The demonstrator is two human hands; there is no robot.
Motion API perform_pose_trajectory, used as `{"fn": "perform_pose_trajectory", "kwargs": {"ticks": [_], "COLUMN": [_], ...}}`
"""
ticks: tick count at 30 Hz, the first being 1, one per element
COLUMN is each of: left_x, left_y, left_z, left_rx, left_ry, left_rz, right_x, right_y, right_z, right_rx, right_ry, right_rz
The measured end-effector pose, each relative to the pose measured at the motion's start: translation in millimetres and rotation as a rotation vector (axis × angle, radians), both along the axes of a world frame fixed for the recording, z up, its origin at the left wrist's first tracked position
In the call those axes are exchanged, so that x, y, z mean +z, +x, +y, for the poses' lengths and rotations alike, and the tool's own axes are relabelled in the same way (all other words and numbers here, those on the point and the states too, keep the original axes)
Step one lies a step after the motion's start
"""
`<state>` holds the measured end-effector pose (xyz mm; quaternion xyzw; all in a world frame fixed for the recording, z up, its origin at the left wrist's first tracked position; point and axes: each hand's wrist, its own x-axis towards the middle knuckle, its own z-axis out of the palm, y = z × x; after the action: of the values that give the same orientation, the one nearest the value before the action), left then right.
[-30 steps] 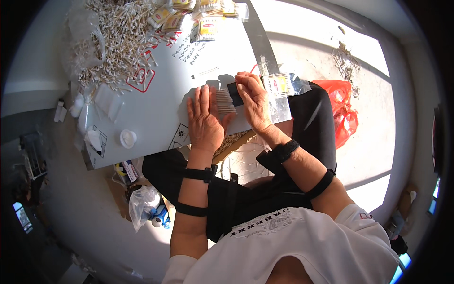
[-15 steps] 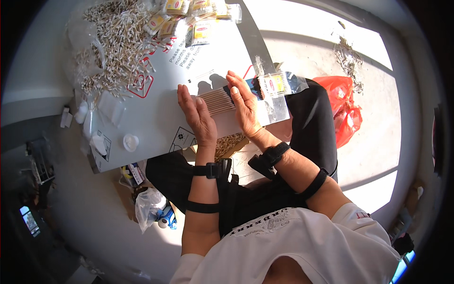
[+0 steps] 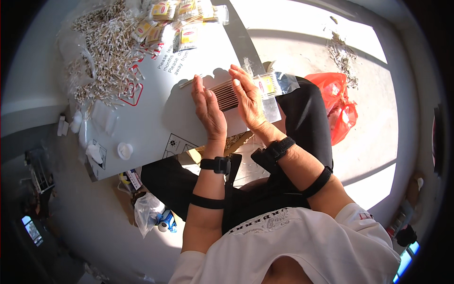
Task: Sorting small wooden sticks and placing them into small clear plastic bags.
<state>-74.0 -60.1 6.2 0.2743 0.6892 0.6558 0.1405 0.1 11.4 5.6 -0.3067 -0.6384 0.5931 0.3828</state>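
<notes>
A bundle of cotton swabs point(image 3: 227, 97) lies side by side between my two palms, above the right part of the table. My left hand point(image 3: 209, 110) presses the left ends of the swabs with its fingers straight and together. Against the right ends sits my right hand point(image 3: 249, 100), also flat and upright. A clear packet of swabs with a yellow label point(image 3: 266, 85) lies just beyond my right hand at the table's edge. A few loose swabs point(image 3: 190, 82) show left of my left fingertips. The swabs' far ends are partly hidden by my hands.
A large heap of loose swabs point(image 3: 106, 47) spills from a clear bag at the far left. Several filled packets point(image 3: 188, 37) lie beside it. A small white round container point(image 3: 125, 151) stands near the table's front edge. A red plastic bag point(image 3: 338, 111) lies on the floor at right.
Both hands have risen from the table with the swabs and moved slightly right; their shadow now spreads further left. The palms are closer together. My view has shifted a little.
</notes>
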Motion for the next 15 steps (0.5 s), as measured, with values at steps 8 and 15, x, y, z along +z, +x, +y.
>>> {"fn": "perform_pose_trajectory", "kwargs": {"ticks": [8, 15], "left_x": [16, 14], "left_y": [-3, 3], "left_z": [-33, -32], "left_rx": [-0.241, -0.345], "left_ry": [-0.594, -0.922], "left_rz": [0.719, 0.916], "right_x": [28, 16], "right_y": [27, 30], "right_z": [27, 29], "right_rx": [0.319, 0.486], "right_ry": [0.961, 1.150], "right_rz": [-0.684, -0.754]}}
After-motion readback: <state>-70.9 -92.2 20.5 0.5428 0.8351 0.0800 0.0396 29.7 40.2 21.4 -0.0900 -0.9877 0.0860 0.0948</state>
